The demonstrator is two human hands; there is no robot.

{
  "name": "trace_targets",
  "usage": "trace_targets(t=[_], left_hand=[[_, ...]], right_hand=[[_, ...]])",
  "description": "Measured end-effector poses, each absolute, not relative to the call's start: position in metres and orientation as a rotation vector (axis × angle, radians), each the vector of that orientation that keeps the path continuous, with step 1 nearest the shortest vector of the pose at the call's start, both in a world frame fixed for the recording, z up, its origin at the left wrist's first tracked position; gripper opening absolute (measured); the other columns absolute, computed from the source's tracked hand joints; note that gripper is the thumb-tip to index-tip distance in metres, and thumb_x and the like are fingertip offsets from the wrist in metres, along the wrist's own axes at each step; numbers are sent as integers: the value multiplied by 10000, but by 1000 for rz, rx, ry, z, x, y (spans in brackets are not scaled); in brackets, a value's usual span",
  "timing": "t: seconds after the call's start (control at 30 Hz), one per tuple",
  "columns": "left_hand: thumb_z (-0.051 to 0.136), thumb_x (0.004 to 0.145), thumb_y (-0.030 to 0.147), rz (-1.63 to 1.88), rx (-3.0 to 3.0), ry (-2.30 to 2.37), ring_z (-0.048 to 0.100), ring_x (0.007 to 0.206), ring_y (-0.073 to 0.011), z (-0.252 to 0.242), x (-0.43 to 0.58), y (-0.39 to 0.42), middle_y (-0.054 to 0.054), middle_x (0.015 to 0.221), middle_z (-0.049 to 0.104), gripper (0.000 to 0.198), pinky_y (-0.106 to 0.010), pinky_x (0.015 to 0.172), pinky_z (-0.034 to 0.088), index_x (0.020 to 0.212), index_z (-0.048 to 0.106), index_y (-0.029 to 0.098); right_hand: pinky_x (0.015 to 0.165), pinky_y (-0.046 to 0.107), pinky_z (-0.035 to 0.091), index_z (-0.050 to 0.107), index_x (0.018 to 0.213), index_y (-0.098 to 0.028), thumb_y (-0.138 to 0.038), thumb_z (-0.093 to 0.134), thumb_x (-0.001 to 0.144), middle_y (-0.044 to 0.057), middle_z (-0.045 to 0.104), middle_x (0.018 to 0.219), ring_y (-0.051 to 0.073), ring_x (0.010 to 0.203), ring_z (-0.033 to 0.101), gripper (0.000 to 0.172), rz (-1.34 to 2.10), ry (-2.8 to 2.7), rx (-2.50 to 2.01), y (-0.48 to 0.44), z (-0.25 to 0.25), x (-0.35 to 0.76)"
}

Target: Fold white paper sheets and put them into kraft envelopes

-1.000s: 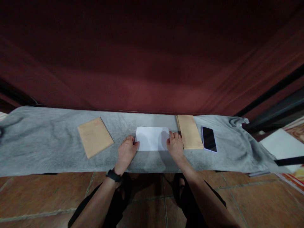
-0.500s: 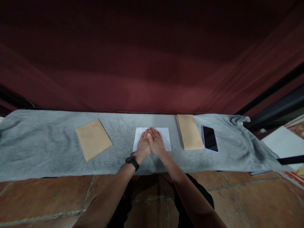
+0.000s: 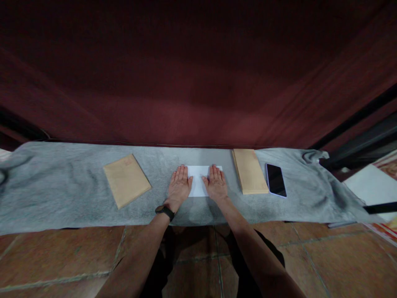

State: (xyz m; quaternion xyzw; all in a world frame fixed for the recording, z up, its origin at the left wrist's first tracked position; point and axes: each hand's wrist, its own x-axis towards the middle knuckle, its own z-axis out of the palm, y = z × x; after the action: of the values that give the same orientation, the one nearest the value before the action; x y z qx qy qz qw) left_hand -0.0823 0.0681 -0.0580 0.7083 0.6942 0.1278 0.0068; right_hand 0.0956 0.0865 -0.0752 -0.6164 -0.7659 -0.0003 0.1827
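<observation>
A white sheet of paper lies on the grey cloth in front of me. My left hand rests flat over its left end, fingers stretched forward and the thumb pointing inward. Over the right end lies my right hand, also flat and open, its thumb turned toward the middle. Between the two thumbs the paper's centre shows; its ends are partly hidden under my palms. A dark watch is on my left wrist.
Grey cloth covers the long narrow surface. To the left lies a brown envelope; to the right, a stack of brown envelopes and a phone. A dark red panel rises behind. Tiled floor lies below.
My hands, together over the middle of the paper before, have slid apart to its left and right ends. The paper's middle is now uncovered.
</observation>
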Motion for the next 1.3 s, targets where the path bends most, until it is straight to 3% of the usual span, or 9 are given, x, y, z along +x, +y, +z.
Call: trace_targets(t=[0.3, 0.47, 0.63, 0.73, 0.83, 1.0, 1.3], left_hand=[[296, 1017, 377, 342, 2144, 2285, 280, 1521, -266, -60, -93, 66, -165, 1602, 366, 623, -465, 1249, 211, 1550, 343, 59], [326, 1000, 330, 408, 2080, 2422, 285, 1514, -313, -51, -93, 63, -225, 1603, 333, 625, -505, 1251, 193, 1516, 363, -20], [289, 1016, 301, 504, 2355, 2122, 223, 1539, -261, -46, -57, 61, -177, 1630, 305, 604, -463, 1259, 210, 1555, 302, 29], [313, 998, 234, 375, 2453, 1907, 211, 1541, -249, -52, -34, 63, -154, 1633, 307, 582, -455, 1260, 212, 1553, 321, 60], [343, 989, 229, 278, 2473, 1841, 209, 1540, -256, -58, -29, 65, -153, 1638, 291, 586, -460, 1263, 198, 1553, 329, 72], [252, 999, 199, 266, 2398, 1969, 206, 1543, -235, -54, -45, 67, -158, 1635, 297, 578, -425, 1262, 196, 1546, 326, 26], [254, 1032, 366, 313, 2269, 2141, 249, 1531, -263, -54, -74, 61, -162, 1626, 311, 621, -436, 1262, 180, 1548, 332, 29]], right_hand=[[1169, 532, 313, 379, 1520, 8, -500, 281, 1059, 261, 411, 1548, 351, 1432, 421, 692, -156, -2055, -1767, 81, -88, 127], [1174, 539, 309, 407, 1490, 51, -451, 267, 1065, 294, 400, 1542, 364, 1446, 398, 672, -126, -1976, -1830, 74, -79, 134], [1230, 478, 263, 341, 1546, -21, -427, 210, 1074, 193, 313, 1621, 278, 1521, 274, 636, 140, -2095, -1640, 78, -53, 108], [1247, 370, 251, 344, 1559, -87, -413, 141, 1082, 113, 326, 1632, 184, 1523, 272, 613, 355, -2218, -1497, 80, -47, 85], [1256, 382, 226, 339, 1563, -106, -407, 141, 1084, 101, 355, 1619, 175, 1518, 285, 599, 400, -2259, -1506, 81, -51, 75], [1249, 461, 207, 359, 1552, -91, -440, 235, 1080, 142, 347, 1612, 245, 1518, 291, 600, 211, -2301, -1589, 81, -65, 88], [1215, 500, 249, 340, 1543, -14, -502, 299, 1062, 216, 348, 1593, 318, 1481, 354, 686, -62, -2226, -1692, 82, -78, 112]])
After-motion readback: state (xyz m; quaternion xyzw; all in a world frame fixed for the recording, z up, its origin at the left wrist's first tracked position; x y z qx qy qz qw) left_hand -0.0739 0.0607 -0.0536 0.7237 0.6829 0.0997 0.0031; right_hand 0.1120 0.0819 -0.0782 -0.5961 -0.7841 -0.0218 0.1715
